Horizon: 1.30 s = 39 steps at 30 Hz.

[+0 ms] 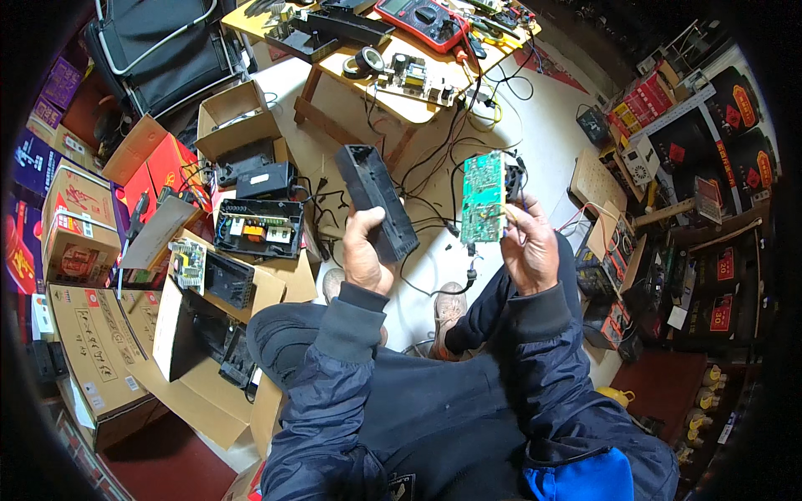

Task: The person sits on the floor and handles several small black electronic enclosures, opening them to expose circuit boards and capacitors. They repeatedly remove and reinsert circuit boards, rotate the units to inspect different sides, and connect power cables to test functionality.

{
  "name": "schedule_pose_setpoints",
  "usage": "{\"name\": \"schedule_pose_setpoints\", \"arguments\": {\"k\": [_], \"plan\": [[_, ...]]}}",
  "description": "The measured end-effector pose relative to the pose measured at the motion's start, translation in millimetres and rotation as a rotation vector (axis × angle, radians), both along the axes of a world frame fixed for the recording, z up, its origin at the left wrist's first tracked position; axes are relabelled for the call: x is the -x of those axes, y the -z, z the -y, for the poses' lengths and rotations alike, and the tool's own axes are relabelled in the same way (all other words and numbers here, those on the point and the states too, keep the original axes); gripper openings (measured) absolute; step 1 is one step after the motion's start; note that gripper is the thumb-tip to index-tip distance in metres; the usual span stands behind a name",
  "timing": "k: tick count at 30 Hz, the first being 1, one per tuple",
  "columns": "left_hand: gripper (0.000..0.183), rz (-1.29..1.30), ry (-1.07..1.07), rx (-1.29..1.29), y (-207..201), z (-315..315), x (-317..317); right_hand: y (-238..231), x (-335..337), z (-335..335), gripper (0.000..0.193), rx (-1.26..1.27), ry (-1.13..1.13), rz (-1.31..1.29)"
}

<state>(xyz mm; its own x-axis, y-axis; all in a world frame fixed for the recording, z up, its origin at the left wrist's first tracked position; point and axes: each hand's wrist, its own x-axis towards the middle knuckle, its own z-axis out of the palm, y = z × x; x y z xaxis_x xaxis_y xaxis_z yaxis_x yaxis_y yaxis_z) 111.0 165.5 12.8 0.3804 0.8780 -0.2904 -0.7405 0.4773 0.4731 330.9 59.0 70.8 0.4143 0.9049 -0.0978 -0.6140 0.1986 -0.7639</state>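
Observation:
My left hand [366,255] is closed round a long black plastic casing [376,192], with the thumb laid over its near side. The casing tilts, its far end to the left. To its right, my right hand [532,246] grips a green circuit board [484,196] by its right edge, between thumb and fingers. The board stands upright with its soldered face toward me. Dark parts and wires show behind its upper right edge. A black cable with a plug [471,271] hangs below the board. The two pieces are apart.
Ahead stands a wooden table [338,68] with a red multimeter [426,18], a tape roll [365,62] and another circuit board [413,77]. Loose cables cross the floor. At left, cardboard boxes [96,342] hold an opened black casing [261,227] and several parts. Batteries and boxes line the right.

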Motion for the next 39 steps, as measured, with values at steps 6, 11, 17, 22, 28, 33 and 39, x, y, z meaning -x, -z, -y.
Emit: {"name": "schedule_pose_setpoints", "arguments": {"k": [6,11,17,22,28,33,39], "plan": [[0.053,0.119,-0.084,-0.023,-10.3,-3.5,7.1,-6.8,-13.5,7.1,0.024,0.091,0.142,0.040],[0.058,0.114,-0.234,-0.104,-29.3,-19.7,22.0,33.6,-34.0,1.4,0.029,0.203,0.067,0.184],[0.063,0.160,-0.369,-0.157,-54.8,-27.7,68.7,147.7,-38.6,-32.7,0.028,0.567,0.017,0.232],[0.071,0.163,-0.394,-0.077,-62.1,-25.1,70.8,253.2,-39.8,-51.2,0.025,0.775,0.007,0.368],[0.073,0.243,-0.422,-0.064,-70.3,-26.6,75.5,344.9,-6.5,-72.2,0.026,0.920,-0.199,1.027],[0.070,0.222,-0.424,-0.087,-67.4,-35.6,76.5,385.7,58.5,-89.7,0.018,0.750,-0.199,1.270],[0.067,0.098,-0.468,0.008,-74.4,-42.2,72.3,399.9,108.5,-91.3,0.021,0.794,-0.179,1.207]]}}
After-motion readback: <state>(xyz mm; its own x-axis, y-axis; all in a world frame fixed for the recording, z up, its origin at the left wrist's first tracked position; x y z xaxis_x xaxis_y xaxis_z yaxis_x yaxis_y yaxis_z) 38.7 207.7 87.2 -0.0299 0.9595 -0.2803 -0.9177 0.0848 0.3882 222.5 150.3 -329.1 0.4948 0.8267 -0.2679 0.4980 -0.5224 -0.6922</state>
